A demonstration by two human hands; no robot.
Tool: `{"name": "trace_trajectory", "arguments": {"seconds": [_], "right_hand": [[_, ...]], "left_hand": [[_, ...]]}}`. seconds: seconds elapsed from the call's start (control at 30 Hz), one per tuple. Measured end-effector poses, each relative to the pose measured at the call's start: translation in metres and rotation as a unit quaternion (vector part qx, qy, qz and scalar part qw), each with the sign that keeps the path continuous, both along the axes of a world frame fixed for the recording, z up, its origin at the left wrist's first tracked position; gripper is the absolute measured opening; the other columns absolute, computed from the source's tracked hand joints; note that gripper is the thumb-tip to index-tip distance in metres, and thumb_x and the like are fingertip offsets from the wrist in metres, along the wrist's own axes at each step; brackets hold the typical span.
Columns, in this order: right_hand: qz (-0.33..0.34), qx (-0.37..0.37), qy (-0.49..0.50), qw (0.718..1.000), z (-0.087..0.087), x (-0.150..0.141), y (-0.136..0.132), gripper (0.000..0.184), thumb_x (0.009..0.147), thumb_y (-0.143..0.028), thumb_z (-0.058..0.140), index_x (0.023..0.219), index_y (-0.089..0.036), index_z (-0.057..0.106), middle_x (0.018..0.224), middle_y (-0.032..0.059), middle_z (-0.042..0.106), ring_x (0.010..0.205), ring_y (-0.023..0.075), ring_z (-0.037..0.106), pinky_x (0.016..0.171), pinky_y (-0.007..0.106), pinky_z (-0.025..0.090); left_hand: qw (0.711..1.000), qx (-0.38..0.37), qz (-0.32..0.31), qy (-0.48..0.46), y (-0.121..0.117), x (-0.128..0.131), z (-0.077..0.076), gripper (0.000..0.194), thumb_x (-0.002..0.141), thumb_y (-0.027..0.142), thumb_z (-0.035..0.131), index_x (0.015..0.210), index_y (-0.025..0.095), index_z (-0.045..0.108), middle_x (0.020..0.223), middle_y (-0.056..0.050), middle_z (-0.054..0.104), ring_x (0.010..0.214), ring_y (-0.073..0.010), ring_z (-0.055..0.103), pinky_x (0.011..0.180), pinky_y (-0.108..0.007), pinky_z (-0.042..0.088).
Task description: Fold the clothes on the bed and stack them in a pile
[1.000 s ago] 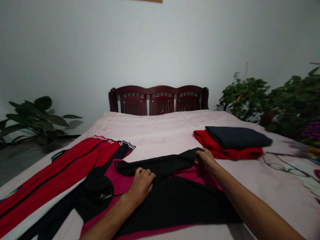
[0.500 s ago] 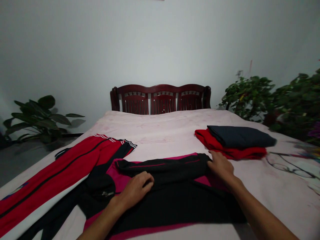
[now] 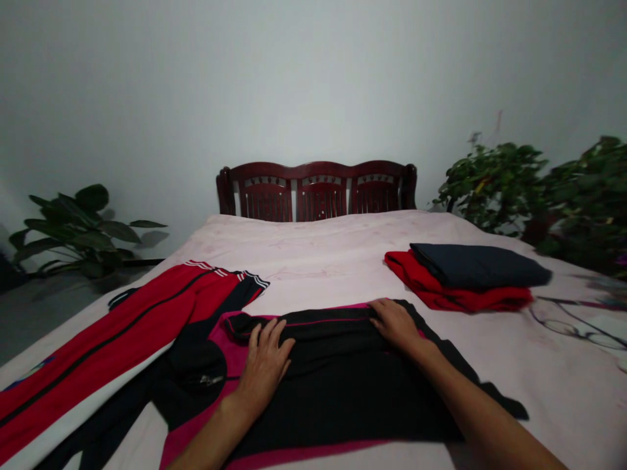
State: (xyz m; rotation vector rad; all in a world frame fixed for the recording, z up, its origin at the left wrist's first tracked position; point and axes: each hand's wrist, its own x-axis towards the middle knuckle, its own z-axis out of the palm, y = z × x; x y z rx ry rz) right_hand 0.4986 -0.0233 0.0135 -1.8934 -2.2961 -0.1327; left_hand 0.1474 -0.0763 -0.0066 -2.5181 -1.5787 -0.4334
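A black and magenta garment [image 3: 337,385] lies spread on the pink bed [image 3: 323,261] in front of me. Its black sleeve is folded across the upper part. My left hand [image 3: 264,362] rests flat on the left end of that sleeve, fingers stretched out. My right hand [image 3: 396,323] lies flat on the sleeve's right end, fingers extended. Neither hand grips anything.
Red and black track clothing [image 3: 117,339] sprawls to the left, partly under the garment. A folded pile, dark blue on red [image 3: 465,277], sits at the right. A dark wooden headboard [image 3: 318,192] stands at the far end. Potted plants flank the bed [image 3: 73,228] [image 3: 539,189].
My right hand let go of the sleeve end after laying it across the garment, then slid left and flattened on it. My left hand uncurled from a loose fist to flat fingers.
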Motion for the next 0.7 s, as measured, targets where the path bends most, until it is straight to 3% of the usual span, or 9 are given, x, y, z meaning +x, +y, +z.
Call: {"name": "trace_trajectory", "arguments": {"seconds": [0.13,0.23,0.33,0.47,0.6,0.7], "right_hand": [[0.043,-0.002,-0.064,0.997,0.014,-0.002,0.002,0.021,0.090,-0.024,0.052,0.102,-0.017,0.068,0.106,0.0109,0.068,0.105,0.0262,0.058,0.094,0.037,0.037],[0.003,0.023,-0.070,0.997,0.025,-0.005,0.010,0.026,0.095,-0.024,0.043,0.101,-0.017,0.067,0.103,0.0126,0.067,0.099,0.0255,0.058,0.088,0.037,0.036],[-0.054,0.056,-0.025,0.997,0.027,-0.005,0.020,0.030,0.097,-0.026,0.039,0.110,-0.017,0.065,0.111,0.0156,0.066,0.107,0.0272,0.056,0.092,0.039,0.035],[-0.055,-0.002,0.013,0.998,0.012,-0.003,0.030,0.023,0.089,-0.021,0.053,0.105,-0.015,0.069,0.113,0.0161,0.068,0.110,0.0287,0.058,0.102,0.043,0.033],[-0.050,-0.022,0.066,0.996,0.014,0.015,0.032,0.031,0.091,-0.029,0.052,0.113,-0.015,0.069,0.122,0.0144,0.067,0.115,0.0264,0.059,0.104,0.039,0.038],[-0.076,-0.012,0.133,0.988,0.036,0.045,0.016,0.043,0.096,-0.034,0.040,0.128,-0.015,0.061,0.132,0.0138,0.063,0.119,0.0236,0.059,0.100,0.035,0.044]], "left_hand": [[0.997,-0.022,-0.076,-0.022,0.000,0.000,-0.005,0.034,0.088,0.009,0.055,0.116,0.026,0.063,0.128,-0.009,0.059,0.122,-0.0266,0.053,0.103,-0.044,0.045],[0.995,-0.037,-0.096,-0.014,0.001,0.000,-0.009,0.033,0.090,0.011,0.054,0.117,0.028,0.062,0.129,-0.008,0.060,0.122,-0.0262,0.053,0.105,-0.048,0.043],[0.996,-0.047,-0.071,0.010,0.002,0.001,-0.008,0.035,0.089,0.014,0.056,0.119,0.031,0.061,0.145,-0.008,0.050,0.138,-0.0327,0.040,0.113,-0.063,0.028],[0.993,-0.114,-0.018,0.039,0.010,-0.001,0.005,0.048,0.085,0.029,0.065,0.132,0.035,0.056,0.162,-0.010,0.028,0.149,-0.0403,0.017,0.111,-0.074,0.011],[0.965,-0.256,0.045,0.032,0.018,-0.010,0.015,0.072,0.084,0.053,0.060,0.150,0.039,0.035,0.166,-0.012,0.012,0.150,-0.0433,0.009,0.107,-0.078,0.015],[0.961,-0.265,0.067,0.030,0.016,-0.014,0.010,0.071,0.087,0.056,0.053,0.152,0.039,0.030,0.166,-0.012,0.010,0.150,-0.0410,0.009,0.107,-0.075,0.020]]}}
